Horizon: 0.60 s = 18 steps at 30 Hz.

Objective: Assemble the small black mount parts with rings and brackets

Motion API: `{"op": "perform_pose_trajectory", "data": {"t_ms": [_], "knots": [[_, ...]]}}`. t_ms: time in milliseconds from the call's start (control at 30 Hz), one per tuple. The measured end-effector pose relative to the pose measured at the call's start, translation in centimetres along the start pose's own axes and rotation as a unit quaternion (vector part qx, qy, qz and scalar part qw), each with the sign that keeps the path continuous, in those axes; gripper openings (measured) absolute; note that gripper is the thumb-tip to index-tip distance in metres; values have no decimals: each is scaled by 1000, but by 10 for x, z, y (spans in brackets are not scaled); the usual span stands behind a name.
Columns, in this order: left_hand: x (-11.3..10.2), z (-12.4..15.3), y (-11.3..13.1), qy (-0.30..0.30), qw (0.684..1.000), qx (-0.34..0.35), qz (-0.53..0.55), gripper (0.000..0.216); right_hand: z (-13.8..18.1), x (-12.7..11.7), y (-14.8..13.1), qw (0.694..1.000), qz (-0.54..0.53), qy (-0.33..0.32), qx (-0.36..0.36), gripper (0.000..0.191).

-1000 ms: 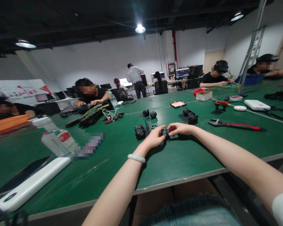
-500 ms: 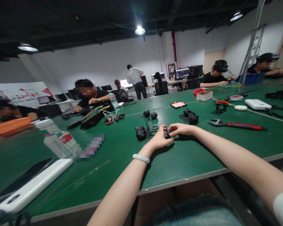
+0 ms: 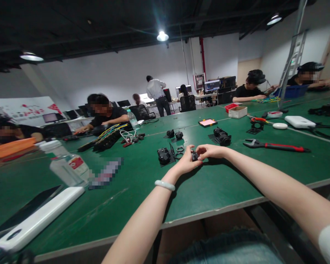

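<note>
Between my two hands is a small black part [image 3: 194,156], held just above the green table; its exact kind is too small to make out. My left hand [image 3: 186,162] grips it from the left, with a pale bangle [image 3: 165,185] on that wrist. Fingertips of my right hand [image 3: 206,151] close on its right side. Beside my left hand lie black rings [image 3: 179,149] and a black camera-like part [image 3: 164,156] on a dark plate. Two smaller black parts [image 3: 178,135] sit farther back. Behind my right hand rests another black assembly [image 3: 222,136].
To the right lie an adjustable wrench [image 3: 276,145], a black bracket [image 3: 256,125] and a white box [image 3: 300,122]. On the left are a plastic jar [image 3: 68,163], a long white bar [image 3: 41,218] and a wire bundle [image 3: 107,137]. Co-workers sit across the table [image 3: 209,190].
The small black part has tilted slightly between my fingers, and my left thumb has drawn in a little. Across the table, a co-worker's hand has moved left and down.
</note>
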<state>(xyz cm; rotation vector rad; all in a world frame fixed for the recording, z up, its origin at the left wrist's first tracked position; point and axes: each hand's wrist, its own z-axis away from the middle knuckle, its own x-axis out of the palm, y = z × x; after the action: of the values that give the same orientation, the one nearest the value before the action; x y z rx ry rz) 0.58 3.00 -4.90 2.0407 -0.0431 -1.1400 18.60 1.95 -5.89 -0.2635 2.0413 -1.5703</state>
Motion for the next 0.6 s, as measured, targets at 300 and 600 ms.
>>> {"op": "perform_pose_trajectory", "data": {"t_ms": [300, 600], "knots": [[1, 0, -4, 16, 999, 41, -3, 70, 0, -2, 1, 996, 84, 28, 7, 33], [2, -1, -6, 4, 999, 50, 5, 67, 2, -1, -2, 995, 90, 27, 36, 36]]}}
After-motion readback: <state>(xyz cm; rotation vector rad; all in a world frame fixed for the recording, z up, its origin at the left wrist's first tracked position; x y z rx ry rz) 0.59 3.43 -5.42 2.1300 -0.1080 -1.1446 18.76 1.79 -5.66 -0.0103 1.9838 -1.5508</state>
